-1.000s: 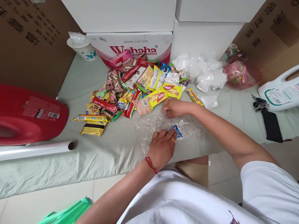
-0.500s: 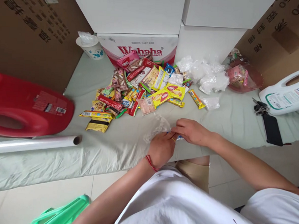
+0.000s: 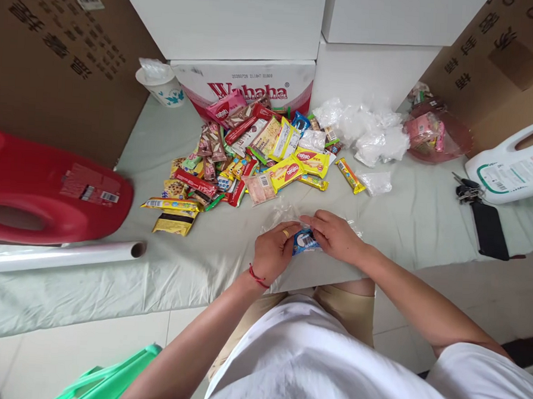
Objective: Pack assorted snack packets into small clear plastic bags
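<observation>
A blue snack packet [image 3: 306, 241] lies at the near edge of the cloth-covered table, with clear plastic wrap [image 3: 280, 215] spread under and around it. My left hand [image 3: 276, 247], with a ring and a red bracelet, grips the packet's left end, fingers curled. From the other side my right hand [image 3: 336, 236] is closed at the packet's upper right, its fingertips pinching the plastic wrap along the top edge. Parts of the packet and wrap are hidden under the fingers. Beyond the hands lies a heap of colourful snack packets [image 3: 288, 172].
Clear plastic-wrapped bundles [image 3: 377, 137] lie right of the heap, near a reddish transparent bowl [image 3: 457, 141]. A plastic wrap roll [image 3: 67, 256] and red jug [image 3: 48, 188] stand left. Keys [image 3: 467, 191], a black phone-like object [image 3: 490, 230] and a white detergent bottle [image 3: 513, 168] are right. Boxes [image 3: 250, 79] stand behind.
My left hand has shifted slightly left and my fingers have parted, so the blue packet between them shows much more. More of the plastic wrap shows to the right.
</observation>
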